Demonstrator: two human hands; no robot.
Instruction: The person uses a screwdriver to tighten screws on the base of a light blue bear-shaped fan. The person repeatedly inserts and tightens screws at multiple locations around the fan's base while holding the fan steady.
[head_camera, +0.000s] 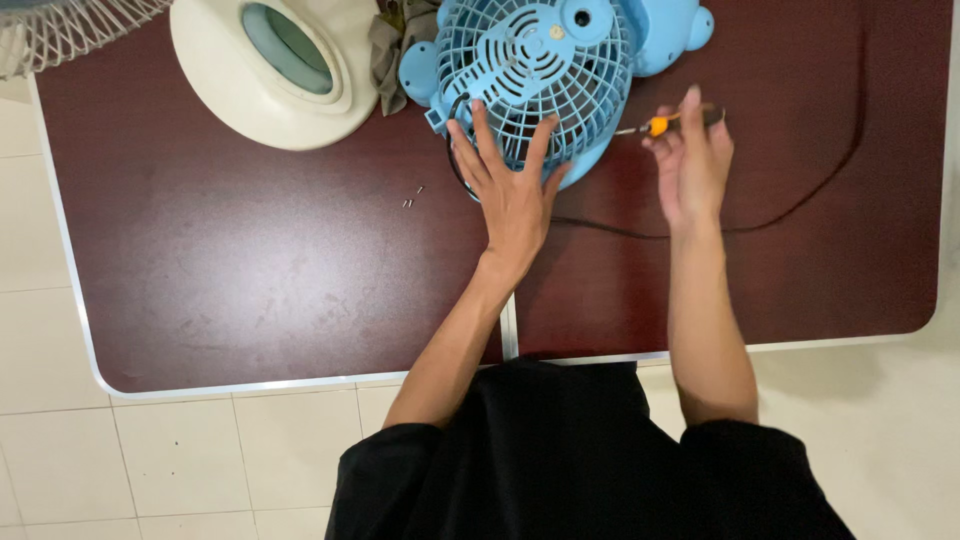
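A light blue desk fan (545, 60) lies with its rear grille up at the far middle of the dark red table (250, 280). My left hand (512, 185) rests flat on the near edge of the grille, fingers spread. Just right of the fan, my right hand (690, 160) holds a small screwdriver (655, 125) with an orange handle, its tip pointing at the fan's rim. A black power cord (800, 195) runs from the fan across the right side of the table.
A cream fan base (275, 70) with a pale green oval sits at the far left, a grey cloth (392, 45) beside it. A white wire grille (70, 30) shows at the top-left corner. Small screws (413, 196) lie left of my left hand. Tiled floor surrounds the table.
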